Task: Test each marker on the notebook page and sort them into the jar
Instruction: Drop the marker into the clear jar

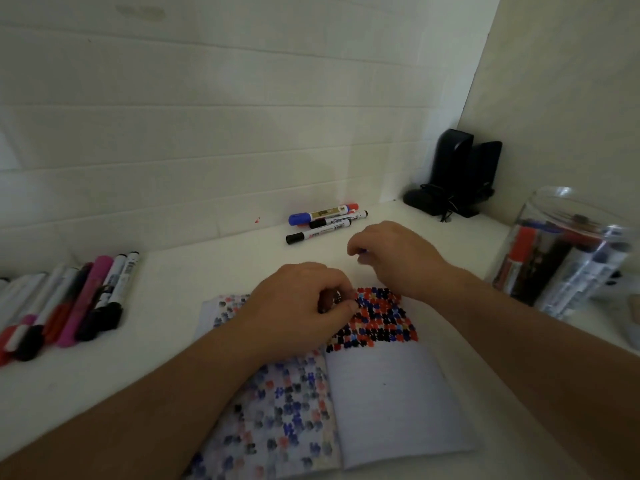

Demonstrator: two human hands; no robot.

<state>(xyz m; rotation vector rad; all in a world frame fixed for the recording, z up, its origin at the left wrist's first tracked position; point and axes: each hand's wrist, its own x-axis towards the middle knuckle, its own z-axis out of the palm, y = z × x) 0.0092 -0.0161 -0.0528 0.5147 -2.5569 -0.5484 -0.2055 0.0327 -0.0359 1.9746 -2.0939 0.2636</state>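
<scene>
An open notebook (391,403) lies on the white table, the top of its right page covered in red, blue and black marker blots (381,317). My left hand (298,310) rests over the notebook's spine, fingers curled around a dark marker (329,300) that is mostly hidden. Just beyond the page's top edge, my right hand (394,254) pinches a small blue piece (362,251), which looks like a cap. At the right stands a clear jar (568,258) holding several markers.
A row of several markers (72,303) lies at the left table edge. More markers (325,221) lie by the back wall. Two black speakers (464,174) with a cable stand in the back right corner. White walls close the back and right sides.
</scene>
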